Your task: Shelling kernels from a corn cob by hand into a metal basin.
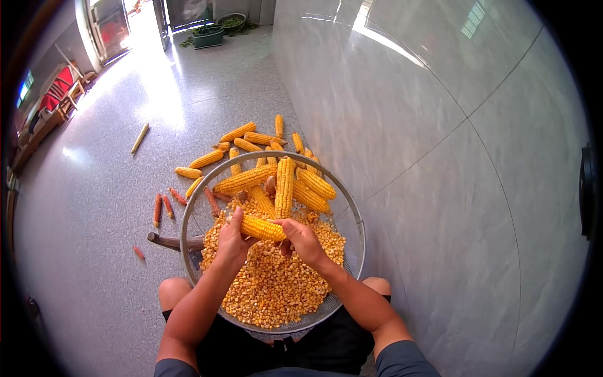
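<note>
An ear of dried yellow corn (pixel 261 228) lies crosswise between my two hands, above a heap of loose kernels (pixel 278 287). My left hand (pixel 233 240) grips its left end, thumb on top. At the other end, my right hand (pixel 301 240) holds it with the thumb along the tip. The kernels fill much of a round metal sieve (pixel 360 221) in front of my lap. Several whole ears rest on the far side of the sieve, one upright ear (pixel 284 188) pointing away from me. A reddish bare cob (pixel 212 201) lies inside at the left.
More corn ears (pixel 207 159) are spread on the speckled floor (pixel 103 188) beyond the sieve. Bare cobs (pixel 157 210) lie to the left, near a wooden handle-like piece (pixel 169 240). A grey tiled wall (pixel 424 165) rises close on the right. A green tub (pixel 207 36) stands far off.
</note>
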`<act>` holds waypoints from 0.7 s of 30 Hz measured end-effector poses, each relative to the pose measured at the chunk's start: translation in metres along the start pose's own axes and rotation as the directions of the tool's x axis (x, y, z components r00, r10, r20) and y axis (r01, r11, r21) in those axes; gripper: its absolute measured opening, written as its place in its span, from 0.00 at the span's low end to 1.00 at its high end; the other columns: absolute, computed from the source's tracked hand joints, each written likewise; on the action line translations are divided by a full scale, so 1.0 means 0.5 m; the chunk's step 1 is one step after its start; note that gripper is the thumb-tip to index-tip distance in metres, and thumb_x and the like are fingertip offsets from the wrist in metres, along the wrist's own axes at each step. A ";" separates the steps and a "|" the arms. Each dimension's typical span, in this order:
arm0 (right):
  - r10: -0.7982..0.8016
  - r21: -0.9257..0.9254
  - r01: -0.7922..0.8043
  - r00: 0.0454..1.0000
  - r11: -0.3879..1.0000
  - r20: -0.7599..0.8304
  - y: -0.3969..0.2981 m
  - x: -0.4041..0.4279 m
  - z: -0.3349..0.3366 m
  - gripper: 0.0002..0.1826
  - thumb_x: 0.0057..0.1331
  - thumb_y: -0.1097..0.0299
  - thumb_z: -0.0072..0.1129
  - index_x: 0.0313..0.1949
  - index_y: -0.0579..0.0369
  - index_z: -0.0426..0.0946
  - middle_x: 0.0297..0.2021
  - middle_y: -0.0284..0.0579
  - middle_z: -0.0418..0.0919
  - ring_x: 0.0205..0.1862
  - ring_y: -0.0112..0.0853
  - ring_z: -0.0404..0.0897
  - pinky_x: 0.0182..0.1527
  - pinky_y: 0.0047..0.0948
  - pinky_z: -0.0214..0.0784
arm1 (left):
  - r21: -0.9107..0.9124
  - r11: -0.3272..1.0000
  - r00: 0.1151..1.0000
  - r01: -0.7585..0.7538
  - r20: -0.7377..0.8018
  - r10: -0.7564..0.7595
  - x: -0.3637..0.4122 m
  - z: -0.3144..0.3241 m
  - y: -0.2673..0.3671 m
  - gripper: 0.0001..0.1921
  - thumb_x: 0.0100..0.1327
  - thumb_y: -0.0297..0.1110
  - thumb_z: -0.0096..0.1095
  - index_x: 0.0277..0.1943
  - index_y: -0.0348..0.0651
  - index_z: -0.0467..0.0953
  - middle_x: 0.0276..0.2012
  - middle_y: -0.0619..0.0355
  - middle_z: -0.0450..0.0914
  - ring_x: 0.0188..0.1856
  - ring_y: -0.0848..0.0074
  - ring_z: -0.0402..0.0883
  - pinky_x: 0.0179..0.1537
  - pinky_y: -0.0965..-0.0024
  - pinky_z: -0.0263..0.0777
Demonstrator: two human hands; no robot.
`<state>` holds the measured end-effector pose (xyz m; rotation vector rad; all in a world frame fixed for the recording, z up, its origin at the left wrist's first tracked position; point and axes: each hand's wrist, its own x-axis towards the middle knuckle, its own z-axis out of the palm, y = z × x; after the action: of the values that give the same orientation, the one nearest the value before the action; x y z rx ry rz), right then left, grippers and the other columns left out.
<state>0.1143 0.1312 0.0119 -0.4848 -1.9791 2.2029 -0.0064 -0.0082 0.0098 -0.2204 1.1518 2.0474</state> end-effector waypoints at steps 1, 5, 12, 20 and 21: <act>0.000 0.001 0.000 1.000 1.000 -0.001 0.001 -0.002 0.002 0.28 0.75 0.47 0.38 0.55 0.60 0.73 0.22 0.36 0.76 0.18 0.19 0.73 0.21 0.19 0.65 | 0.001 1.000 1.000 0.001 0.000 -0.001 0.000 0.001 0.000 0.21 0.71 0.46 0.51 0.48 0.31 0.67 0.43 0.47 0.77 0.46 0.61 0.80 0.50 0.50 0.77; -0.072 -0.087 0.069 0.997 0.994 -0.036 -0.010 -0.014 0.009 0.26 0.76 0.50 0.37 0.56 0.60 0.72 0.22 0.36 0.76 0.19 0.20 0.73 0.22 0.20 0.65 | -0.094 0.995 0.999 0.042 -0.019 -0.044 0.001 0.003 -0.002 0.22 0.71 0.47 0.52 0.49 0.31 0.67 0.44 0.46 0.77 0.47 0.60 0.80 0.52 0.48 0.76; -0.038 -0.147 0.029 0.998 0.989 -0.057 -0.002 -0.010 0.007 0.22 0.77 0.58 0.36 0.59 0.62 0.68 0.23 0.38 0.76 0.23 0.22 0.76 0.26 0.23 0.69 | -0.016 1.000 1.000 -0.020 -0.020 0.020 0.008 -0.006 -0.007 0.20 0.70 0.46 0.53 0.47 0.31 0.69 0.43 0.47 0.78 0.44 0.62 0.81 0.48 0.52 0.79; -0.065 -0.066 0.070 0.995 0.995 0.081 -0.016 -0.011 0.005 0.24 0.76 0.64 0.38 0.66 0.65 0.58 0.37 0.44 0.79 0.35 0.24 0.79 0.39 0.24 0.71 | -0.009 0.997 0.997 -0.071 -0.032 0.070 0.003 -0.002 0.009 0.20 0.71 0.44 0.52 0.47 0.31 0.69 0.41 0.49 0.78 0.42 0.63 0.81 0.47 0.53 0.80; -0.060 -0.105 0.070 0.993 0.992 0.099 -0.028 -0.013 0.005 0.24 0.76 0.65 0.38 0.67 0.65 0.57 0.37 0.44 0.79 0.36 0.25 0.79 0.40 0.24 0.71 | -0.014 0.998 0.998 -0.064 -0.023 0.064 0.002 0.000 0.012 0.20 0.71 0.45 0.52 0.47 0.31 0.69 0.41 0.49 0.77 0.42 0.63 0.81 0.47 0.52 0.79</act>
<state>0.1181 0.1284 0.0268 -0.3279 -2.1395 2.1256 -0.0110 -0.0095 0.0133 -0.2170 1.1713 2.1154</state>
